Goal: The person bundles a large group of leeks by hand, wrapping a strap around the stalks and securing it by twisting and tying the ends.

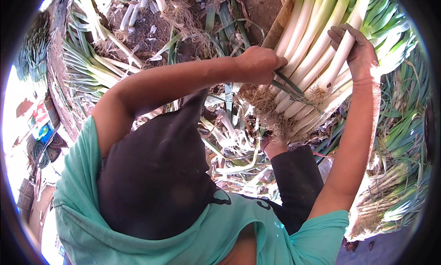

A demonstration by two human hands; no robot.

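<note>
My right hand [363, 54] is wrapped around the white stalk of a leek [339, 65], whose root end points down toward me. My left hand [261, 65] is closed in a fist around one end of a narrow dark green strip [290, 84], which looks like a leaf. That strip slants across the lower stalks toward the root end of the held leek. Beneath both hands lies a row of leeks [305, 47] side by side, their bushy roots [268, 106] toward me and green tops at the far right.
A brown board-like edge [279, 26] borders the leek row. More leeks [87, 67] lie at the left, with rooted stalks [177, 12] at the far side. Leaf scraps [239, 166] litter the ground before me. Piled green bundles [395, 173] stand at my right.
</note>
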